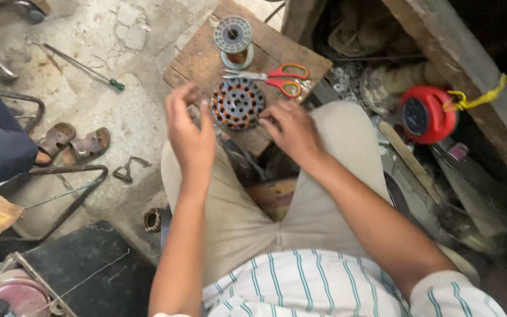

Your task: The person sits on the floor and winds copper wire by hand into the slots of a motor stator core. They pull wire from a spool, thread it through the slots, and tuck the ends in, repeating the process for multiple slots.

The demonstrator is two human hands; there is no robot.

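Left hand (190,132) raised just beside the round copper-wound motor stator (237,104), fingers loosely curled, holding nothing visible. Right hand (291,130) open, fingertips at the stator's right edge. Stator lies flat on the small worn wooden board (195,58), at its near side. Beyond it, orange-handled scissors (277,78), then a grey plastic wire spool (233,36) standing upright at the far end.

Round wound stator (237,104) lies on wooden board (206,56). Wire spool (233,40) stands at its 12 o'clock; scissors (277,78) at 2 o'clock. Left hand (188,126) at 9 o'clock, right hand (293,132) at 4 o'clock. Screwdriver (83,66) on floor, 10 o'clock, well apart.
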